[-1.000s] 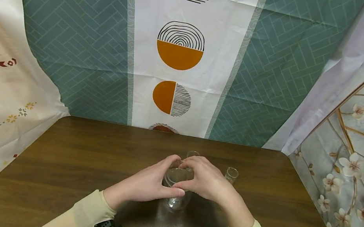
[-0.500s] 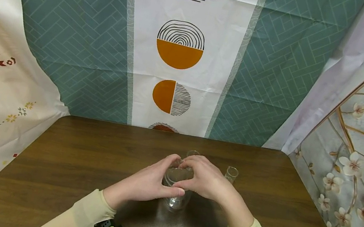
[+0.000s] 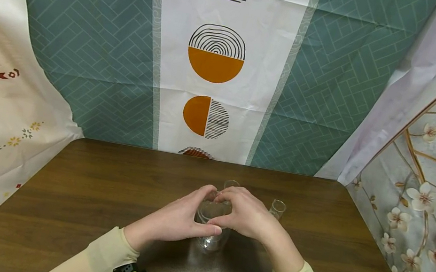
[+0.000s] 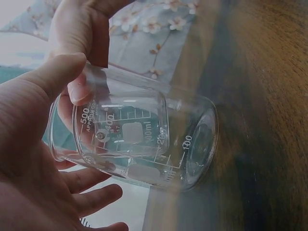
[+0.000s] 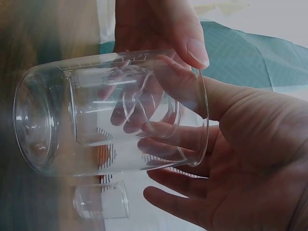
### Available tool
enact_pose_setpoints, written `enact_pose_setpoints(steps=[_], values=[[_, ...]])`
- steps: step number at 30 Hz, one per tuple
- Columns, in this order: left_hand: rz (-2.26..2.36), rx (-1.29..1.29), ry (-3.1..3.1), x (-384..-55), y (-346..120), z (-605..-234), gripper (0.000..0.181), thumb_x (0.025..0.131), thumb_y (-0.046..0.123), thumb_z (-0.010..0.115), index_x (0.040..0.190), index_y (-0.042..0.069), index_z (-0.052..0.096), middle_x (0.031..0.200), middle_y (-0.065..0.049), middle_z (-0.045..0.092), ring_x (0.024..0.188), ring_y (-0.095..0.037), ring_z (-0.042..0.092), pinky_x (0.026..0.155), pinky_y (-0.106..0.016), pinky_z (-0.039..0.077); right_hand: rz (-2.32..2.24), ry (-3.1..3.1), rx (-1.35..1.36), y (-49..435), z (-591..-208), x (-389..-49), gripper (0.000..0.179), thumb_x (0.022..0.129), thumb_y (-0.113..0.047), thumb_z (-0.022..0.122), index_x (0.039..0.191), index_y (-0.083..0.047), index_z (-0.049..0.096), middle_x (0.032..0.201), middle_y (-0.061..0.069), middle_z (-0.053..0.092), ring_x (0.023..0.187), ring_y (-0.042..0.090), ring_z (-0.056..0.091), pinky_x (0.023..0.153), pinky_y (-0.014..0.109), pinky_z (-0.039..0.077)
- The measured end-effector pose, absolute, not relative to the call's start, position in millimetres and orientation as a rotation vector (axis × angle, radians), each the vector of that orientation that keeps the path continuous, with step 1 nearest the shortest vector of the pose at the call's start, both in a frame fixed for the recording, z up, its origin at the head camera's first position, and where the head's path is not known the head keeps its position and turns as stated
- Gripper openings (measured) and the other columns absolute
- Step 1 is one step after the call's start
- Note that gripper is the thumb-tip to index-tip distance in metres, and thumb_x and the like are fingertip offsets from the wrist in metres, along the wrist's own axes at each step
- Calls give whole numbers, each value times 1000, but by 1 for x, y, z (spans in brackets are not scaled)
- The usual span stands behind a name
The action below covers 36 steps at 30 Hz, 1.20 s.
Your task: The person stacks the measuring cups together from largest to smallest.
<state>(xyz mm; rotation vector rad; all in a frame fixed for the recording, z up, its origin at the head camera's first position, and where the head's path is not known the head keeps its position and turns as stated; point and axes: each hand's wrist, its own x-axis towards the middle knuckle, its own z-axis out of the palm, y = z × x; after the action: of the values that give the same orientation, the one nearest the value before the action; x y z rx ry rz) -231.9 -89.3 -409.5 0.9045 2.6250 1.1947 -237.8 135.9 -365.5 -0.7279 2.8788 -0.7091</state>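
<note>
Right hand [image 3: 250,216] pinches the small glass [image 4: 139,126], its long axis near upright below that grip, inside the large glass [image 4: 195,161]; left hand [image 3: 176,219] clasps the latter's rim.

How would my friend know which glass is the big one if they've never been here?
Look at the brown wooden table and find where the left hand and right hand come together near its middle. Cupped between them is the big glass beaker. Unlike the small glass over to the right, it is wide and has a smaller beaker nested inside.
</note>
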Motion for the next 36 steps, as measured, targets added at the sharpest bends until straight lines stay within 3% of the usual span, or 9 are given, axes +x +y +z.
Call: enact_pose_setpoints(steps=[23,36], values=[[1193,899,2646,-231,-88,-411,74,94,66,81,148,30,46,148,4,58,126,-20,62,100,-50,53,-727,2852,-735,136,-367,-240,49,87,-37,97,126,-12,81,139,2,71,137,27,61,110,51,50],[1185,911,2656,-231,-88,-411,75,94,66,81,149,29,46,147,5,58,132,-18,60,104,-52,52,-730,2851,-734,137,-367,-240,49,88,-38,96,127,-14,81,141,1,70,139,27,59,112,52,49]])
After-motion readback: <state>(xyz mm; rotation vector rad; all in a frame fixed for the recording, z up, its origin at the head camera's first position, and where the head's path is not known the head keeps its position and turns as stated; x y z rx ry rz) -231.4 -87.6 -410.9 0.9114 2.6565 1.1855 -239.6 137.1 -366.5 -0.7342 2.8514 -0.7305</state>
